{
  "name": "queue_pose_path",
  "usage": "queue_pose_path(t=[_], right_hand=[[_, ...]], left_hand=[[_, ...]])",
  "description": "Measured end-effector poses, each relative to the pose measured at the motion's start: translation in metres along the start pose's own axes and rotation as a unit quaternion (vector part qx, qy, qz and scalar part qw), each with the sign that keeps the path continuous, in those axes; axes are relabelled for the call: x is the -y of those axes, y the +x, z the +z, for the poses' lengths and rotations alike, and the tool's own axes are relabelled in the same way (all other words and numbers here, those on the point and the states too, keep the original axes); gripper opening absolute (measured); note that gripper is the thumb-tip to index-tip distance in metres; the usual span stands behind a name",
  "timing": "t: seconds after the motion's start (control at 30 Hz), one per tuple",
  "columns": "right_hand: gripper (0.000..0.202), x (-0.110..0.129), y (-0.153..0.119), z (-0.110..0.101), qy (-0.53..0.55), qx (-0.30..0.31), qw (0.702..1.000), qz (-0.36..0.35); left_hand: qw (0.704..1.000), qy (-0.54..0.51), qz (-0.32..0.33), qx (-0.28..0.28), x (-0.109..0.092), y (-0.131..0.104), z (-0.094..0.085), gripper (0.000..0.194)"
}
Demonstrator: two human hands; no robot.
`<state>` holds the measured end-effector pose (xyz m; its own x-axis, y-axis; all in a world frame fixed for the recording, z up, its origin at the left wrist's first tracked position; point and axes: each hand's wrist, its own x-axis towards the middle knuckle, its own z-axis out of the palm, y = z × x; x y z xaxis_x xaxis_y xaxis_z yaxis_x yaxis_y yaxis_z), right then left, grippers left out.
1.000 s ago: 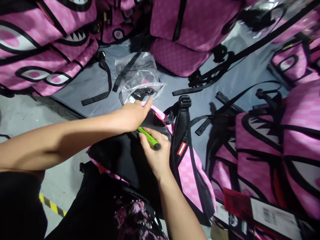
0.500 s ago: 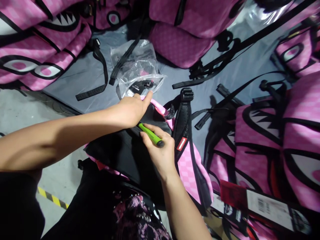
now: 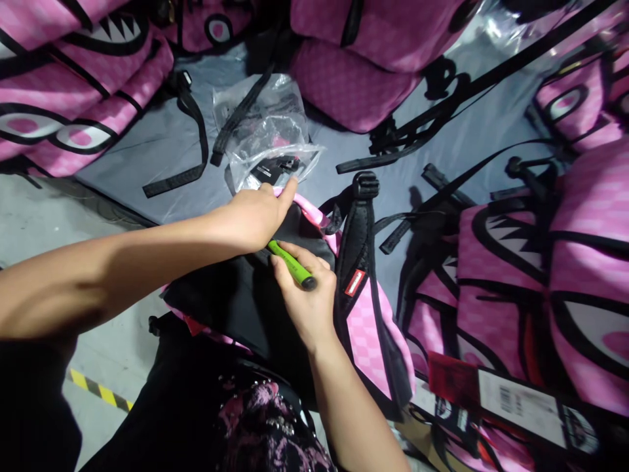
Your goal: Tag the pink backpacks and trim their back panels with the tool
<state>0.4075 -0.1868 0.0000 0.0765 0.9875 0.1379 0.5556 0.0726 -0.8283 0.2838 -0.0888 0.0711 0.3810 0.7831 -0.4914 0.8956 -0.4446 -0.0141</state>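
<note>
Hardly anything has moved since the earlier frame beyond a slight shift of the view. One green pen (image 3: 291,263), its print too small to read, is gripped in the right hand (image 3: 309,298). Just beside it, the left hand (image 3: 263,213), forefinger straight, touches the pink handle (image 3: 308,210) of the backpack (image 3: 368,341); whether it grips cannot be told. To the right, one red label (image 3: 354,283) with unreadable writing sits on the strap. Just beyond the left hand, one clear plastic bag (image 3: 287,124) lies on the grey table (image 3: 137,154). Farther off is one magenta bag (image 3: 363,88); overlapping pink bags (image 3: 147,75) crowd left and right; near right, one barcode tag (image 3: 523,406)
</note>
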Motion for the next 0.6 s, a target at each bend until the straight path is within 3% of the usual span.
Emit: queue_pose_path(t=[0.33,0.53,0.6], right_hand=[[0.018,0.0003,-0.0002,-0.0062,-0.025,0.009,1.0,0.004],[0.02,-0.0035,0.0025,0.0029,-0.019,0.005,1.0,0.017],[0.019,-0.0009,0.0047,0.0018,-0.015,0.032,0.999,0.027]], left_hand=[[1.0,0.011,-0.004,-0.004,0.002,0.0005,0.002,0.09],[1.0,-0.009,-0.001,-0.014,0.002,0.0008,0.0023,0.09],[1.0,-0.012,-0.001,-0.017,0.0023,-0.0005,0.0026,0.088]])
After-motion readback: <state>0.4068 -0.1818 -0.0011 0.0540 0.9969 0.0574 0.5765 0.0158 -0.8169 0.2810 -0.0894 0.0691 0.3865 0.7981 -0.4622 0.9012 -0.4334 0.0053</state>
